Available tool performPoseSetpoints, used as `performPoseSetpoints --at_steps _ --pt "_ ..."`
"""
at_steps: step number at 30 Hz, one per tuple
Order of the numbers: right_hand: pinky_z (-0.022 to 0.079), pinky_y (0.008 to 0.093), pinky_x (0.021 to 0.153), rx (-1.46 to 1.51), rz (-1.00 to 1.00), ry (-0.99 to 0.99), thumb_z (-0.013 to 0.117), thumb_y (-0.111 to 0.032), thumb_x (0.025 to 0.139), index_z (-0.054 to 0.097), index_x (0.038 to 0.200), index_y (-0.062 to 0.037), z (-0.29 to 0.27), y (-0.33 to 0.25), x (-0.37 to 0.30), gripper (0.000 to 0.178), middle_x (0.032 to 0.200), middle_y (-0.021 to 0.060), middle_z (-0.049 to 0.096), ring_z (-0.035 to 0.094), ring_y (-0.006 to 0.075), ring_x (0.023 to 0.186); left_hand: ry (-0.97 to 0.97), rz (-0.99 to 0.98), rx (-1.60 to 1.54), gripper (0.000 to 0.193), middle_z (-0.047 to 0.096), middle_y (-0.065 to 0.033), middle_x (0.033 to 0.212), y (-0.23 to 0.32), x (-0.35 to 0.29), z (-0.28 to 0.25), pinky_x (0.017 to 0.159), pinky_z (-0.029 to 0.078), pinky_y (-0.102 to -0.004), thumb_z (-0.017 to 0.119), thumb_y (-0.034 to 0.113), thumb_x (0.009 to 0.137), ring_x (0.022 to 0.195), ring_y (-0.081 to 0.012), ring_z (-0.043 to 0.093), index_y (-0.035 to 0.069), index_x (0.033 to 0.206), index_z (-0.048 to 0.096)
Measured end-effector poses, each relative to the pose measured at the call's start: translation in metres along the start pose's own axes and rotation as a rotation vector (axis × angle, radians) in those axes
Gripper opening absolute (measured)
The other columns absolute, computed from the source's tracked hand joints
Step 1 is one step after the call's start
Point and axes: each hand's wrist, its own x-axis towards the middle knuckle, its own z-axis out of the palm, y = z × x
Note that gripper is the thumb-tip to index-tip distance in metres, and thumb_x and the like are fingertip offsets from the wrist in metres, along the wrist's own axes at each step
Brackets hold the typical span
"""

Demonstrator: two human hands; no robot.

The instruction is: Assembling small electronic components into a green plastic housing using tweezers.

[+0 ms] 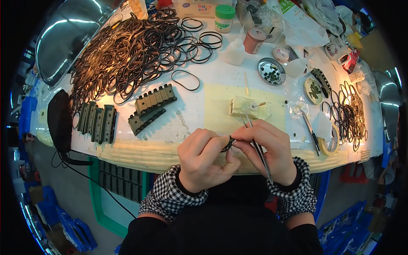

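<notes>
Close to the table's front edge, my left hand [202, 159] is closed, pinching a small dark ring-like part [228, 143] between thumb and fingers. Its exact kind is hard to make out. Meeting it from the other side, my right hand [274, 146] has its thumb and index fingertips at the same part. Metal tweezers [260, 154] are held in that right hand, their tips pointing away from me and touching nothing I can see. Just beyond both hands sits a pale yellow block [238, 107] with a small wooden-tipped stick on it.
A heap of black rubber rings [127, 59] covers the far left. Olive-green ridged blocks [155, 102] stand at left, beside a dark lamp-like object [59, 121]. A round dish [272, 71] holds small dark pieces. Right are a craft knife [311, 134] and a tape roll [330, 146].
</notes>
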Motion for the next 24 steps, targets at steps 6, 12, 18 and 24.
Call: performPoseSetpoints --at_steps 6,12,18,24 --pt "0.047 0.0298 0.059 0.036 0.052 -0.054 0.070 0.000 0.078 0.064 0.093 -0.0034 -0.003 -0.002 0.000 0.017 0.078 0.0083 0.057 0.059 0.0229 0.067 -0.016 -0.006 -0.025 0.024 0.051 -0.0064 0.066 0.002 0.000 -0.002 0.047 0.044 -0.0296 0.066 0.001 0.051 0.053 -0.0207 0.051 0.002 0.074 0.060" --pt "0.046 0.0305 0.059 -0.098 -0.061 -0.035 0.072 -0.004 0.077 0.064 0.091 -0.0038 -0.012 -0.010 0.013 0.016 0.074 0.0078 0.058 0.058 0.0228 0.068 -0.125 -0.369 -0.539 0.015 0.054 -0.0046 0.074 -0.003 0.003 -0.023 0.058 0.045 -0.0238 0.063 -0.002 0.071 0.064 -0.0083 0.054 0.000 0.083 0.055" --pt "0.046 0.0301 0.058 -0.033 0.013 0.015 0.071 -0.005 0.078 0.065 0.084 -0.0022 -0.010 -0.022 0.019 0.009 0.070 0.0081 0.061 0.059 0.0229 0.065 -0.095 -0.665 -1.185 0.012 0.054 -0.0016 0.087 -0.010 0.000 -0.020 0.072 0.043 -0.0214 0.055 -0.001 0.084 0.078 -0.0066 0.051 0.001 0.094 0.051" --pt "0.044 0.0272 0.056 0.139 0.238 0.017 0.066 -0.005 0.084 0.063 0.084 0.0009 -0.009 -0.022 0.017 0.007 0.067 0.0092 0.060 0.056 0.0173 0.059 -0.098 -0.687 -1.214 0.015 0.053 -0.0016 0.090 -0.006 -0.003 -0.015 0.079 0.041 -0.0225 0.056 0.000 0.082 0.084 -0.0067 0.050 0.002 0.097 0.051"
